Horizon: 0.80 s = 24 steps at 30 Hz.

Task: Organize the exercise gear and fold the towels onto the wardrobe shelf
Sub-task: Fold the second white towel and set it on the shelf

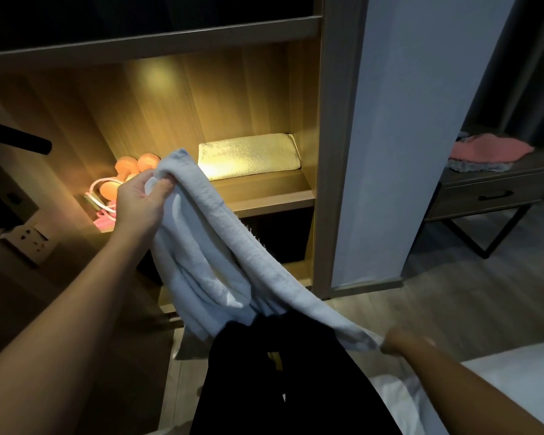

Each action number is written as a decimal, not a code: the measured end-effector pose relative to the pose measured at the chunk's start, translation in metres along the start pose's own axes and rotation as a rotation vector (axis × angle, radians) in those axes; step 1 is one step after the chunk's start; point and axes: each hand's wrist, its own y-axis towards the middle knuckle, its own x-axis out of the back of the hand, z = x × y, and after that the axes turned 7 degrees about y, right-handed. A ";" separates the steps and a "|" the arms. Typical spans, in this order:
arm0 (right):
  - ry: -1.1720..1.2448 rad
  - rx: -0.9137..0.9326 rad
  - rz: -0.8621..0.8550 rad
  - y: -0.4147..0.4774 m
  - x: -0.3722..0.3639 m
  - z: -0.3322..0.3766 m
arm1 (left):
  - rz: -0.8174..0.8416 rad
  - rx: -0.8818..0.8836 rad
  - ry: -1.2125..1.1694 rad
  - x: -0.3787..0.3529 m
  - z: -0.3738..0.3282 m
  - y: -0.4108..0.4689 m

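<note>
Person: left forearm [60, 309] and right forearm [471, 390] bare to the wrists, left hand [139, 202] and right hand [404, 340] bare too, lower body in plain, loose, matte black trousers [258, 390].

Shelf [264, 187] lies bare before the folded towel [248, 155]; dumbbells [136, 166] crowd its left end.

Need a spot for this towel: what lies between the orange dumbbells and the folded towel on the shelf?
Head view: the white towel in the left hand covers that stretch; the shelf there is hidden.
</note>
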 end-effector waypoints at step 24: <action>0.913 0.985 -0.431 -0.170 0.212 0.186 | 0.281 -0.247 0.359 -0.029 -0.033 -0.004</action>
